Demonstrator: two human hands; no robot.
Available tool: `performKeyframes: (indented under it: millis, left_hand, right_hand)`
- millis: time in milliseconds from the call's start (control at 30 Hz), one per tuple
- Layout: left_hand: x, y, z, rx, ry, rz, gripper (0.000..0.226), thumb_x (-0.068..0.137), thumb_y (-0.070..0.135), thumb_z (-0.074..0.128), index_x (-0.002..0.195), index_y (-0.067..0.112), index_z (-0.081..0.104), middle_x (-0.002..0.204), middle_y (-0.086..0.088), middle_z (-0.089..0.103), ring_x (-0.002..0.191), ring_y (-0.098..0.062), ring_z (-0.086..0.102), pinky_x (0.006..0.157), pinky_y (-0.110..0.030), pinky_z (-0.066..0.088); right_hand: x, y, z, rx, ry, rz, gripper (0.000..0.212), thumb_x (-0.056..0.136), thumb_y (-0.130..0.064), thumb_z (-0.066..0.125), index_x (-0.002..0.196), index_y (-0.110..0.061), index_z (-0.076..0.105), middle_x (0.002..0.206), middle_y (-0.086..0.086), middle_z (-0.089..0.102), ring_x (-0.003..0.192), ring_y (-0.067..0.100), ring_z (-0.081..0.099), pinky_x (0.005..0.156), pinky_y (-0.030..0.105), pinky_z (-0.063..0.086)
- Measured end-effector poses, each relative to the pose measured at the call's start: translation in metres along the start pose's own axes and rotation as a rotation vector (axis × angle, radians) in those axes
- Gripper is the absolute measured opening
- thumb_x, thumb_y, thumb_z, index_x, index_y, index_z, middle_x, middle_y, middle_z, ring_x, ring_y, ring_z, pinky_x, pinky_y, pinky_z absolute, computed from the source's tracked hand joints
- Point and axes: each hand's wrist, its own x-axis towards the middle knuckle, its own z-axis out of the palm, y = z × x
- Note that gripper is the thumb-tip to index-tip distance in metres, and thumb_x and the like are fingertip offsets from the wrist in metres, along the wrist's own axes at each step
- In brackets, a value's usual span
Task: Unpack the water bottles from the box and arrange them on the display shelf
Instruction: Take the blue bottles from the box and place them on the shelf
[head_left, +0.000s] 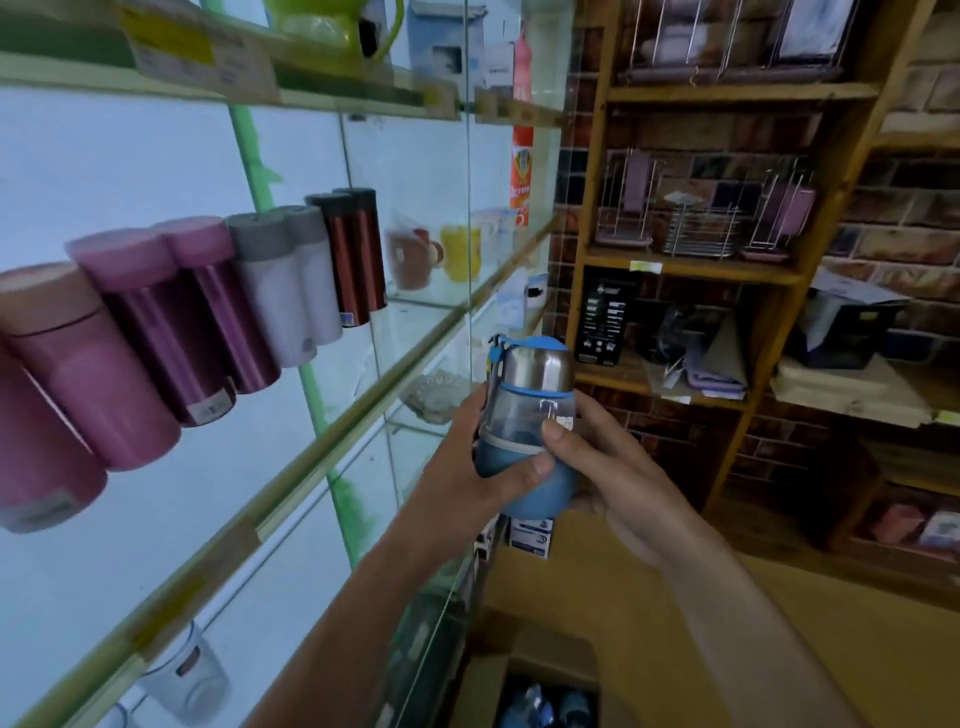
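The left hand (462, 462) and right hand (608, 467) are both gripping one unshelved blue bottle (524, 415), while more seem to be waiting in the box (545, 649) below them.

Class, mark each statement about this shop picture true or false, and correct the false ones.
1. The left hand and right hand both hold the blue water bottle with a clear body and steel cap. True.
2. That bottle stands on the glass display shelf. False: it is held up in front of the shelf.
3. The open cardboard box below is empty. False: blue items show inside.
4. Pink cylindrical flasks stand on the shelf. True.
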Motion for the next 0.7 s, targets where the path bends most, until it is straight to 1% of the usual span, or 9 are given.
performKeyframes:
  millis: [67, 167, 267, 367, 400, 500, 600, 700]
  left_hand:
    - [0.000, 0.009, -0.011, 0.011, 0.027, 0.020, 0.065, 0.089, 0.011, 0.073, 0.146, 0.024, 0.045, 0.126, 0.013, 0.069, 0.112, -0.001, 0.066, 0.083, -0.016, 0.054]
    - [-0.004, 0.020, -0.026, 0.026, 0.062, 0.053, 0.066, 0.087, 0.015, 0.075, 0.145, 0.027, 0.047, 0.124, 0.018, 0.069, 0.110, 0.002, 0.066, 0.082, -0.013, 0.053]
    - [-0.008, 0.032, -0.040, 0.046, 0.063, 0.092, 0.062, 0.089, 0.009, 0.073, 0.143, 0.028, 0.048, 0.123, 0.019, 0.070, 0.111, 0.000, 0.067, 0.083, -0.014, 0.053]
    - [-0.013, 0.041, -0.053, 0.048, 0.082, 0.115, 0.061, 0.089, 0.003, 0.070, 0.137, 0.033, 0.048, 0.117, 0.027, 0.070, 0.108, 0.005, 0.066, 0.081, -0.011, 0.052]
    - [-0.015, 0.043, -0.057, 0.052, 0.095, 0.115, 0.062, 0.089, 0.003, 0.071, 0.138, 0.033, 0.047, 0.118, 0.027, 0.069, 0.109, 0.006, 0.066, 0.081, -0.010, 0.052]
    - [-0.023, 0.048, -0.070, 0.057, 0.136, 0.094, 0.070, 0.089, 0.007, 0.074, 0.146, 0.032, 0.043, 0.126, 0.021, 0.067, 0.114, 0.003, 0.064, 0.083, -0.011, 0.052]
    - [-0.028, 0.053, -0.082, 0.082, 0.179, 0.091, 0.070, 0.089, 0.007, 0.074, 0.146, 0.034, 0.044, 0.128, 0.016, 0.067, 0.115, -0.001, 0.065, 0.085, -0.015, 0.053]
    - [-0.035, 0.059, -0.087, 0.095, 0.231, 0.087, 0.070, 0.089, 0.005, 0.073, 0.146, 0.032, 0.044, 0.128, 0.012, 0.068, 0.110, 0.000, 0.067, 0.082, -0.013, 0.053]
  right_hand:
    - [0.002, -0.010, 0.010, 0.015, -0.007, -0.027, 0.050, 0.089, -0.046, 0.065, 0.138, -0.046, 0.056, 0.132, -0.015, 0.068, 0.117, 0.010, 0.069, 0.097, 0.048, 0.059]
    - [0.006, -0.020, 0.025, 0.011, -0.023, -0.058, 0.052, 0.087, -0.047, 0.066, 0.138, -0.047, 0.056, 0.131, -0.016, 0.069, 0.116, 0.010, 0.069, 0.095, 0.045, 0.060]
    - [0.011, -0.029, 0.040, 0.015, -0.040, -0.079, 0.054, 0.088, -0.046, 0.066, 0.141, -0.045, 0.054, 0.132, -0.015, 0.068, 0.118, 0.009, 0.068, 0.095, 0.045, 0.059]
    - [0.016, -0.036, 0.053, 0.019, -0.057, -0.101, 0.058, 0.086, -0.047, 0.067, 0.142, -0.045, 0.053, 0.128, -0.016, 0.070, 0.116, 0.007, 0.069, 0.098, 0.047, 0.058]
    - [0.018, -0.038, 0.057, 0.018, -0.066, -0.107, 0.058, 0.085, -0.047, 0.068, 0.141, -0.046, 0.054, 0.125, -0.017, 0.071, 0.115, 0.006, 0.069, 0.098, 0.046, 0.058]
    - [0.023, -0.043, 0.070, 0.039, -0.115, -0.122, 0.056, 0.084, -0.046, 0.068, 0.138, -0.048, 0.054, 0.122, -0.017, 0.073, 0.113, 0.007, 0.070, 0.096, 0.045, 0.059]
    - [0.030, -0.047, 0.081, 0.046, -0.158, -0.135, 0.050, 0.086, -0.045, 0.068, 0.135, -0.049, 0.057, 0.123, -0.015, 0.073, 0.114, 0.009, 0.071, 0.098, 0.049, 0.058]
    - [0.038, -0.049, 0.089, 0.042, -0.218, -0.155, 0.048, 0.090, -0.042, 0.066, 0.136, -0.046, 0.057, 0.123, -0.014, 0.073, 0.114, 0.008, 0.070, 0.097, 0.047, 0.058]
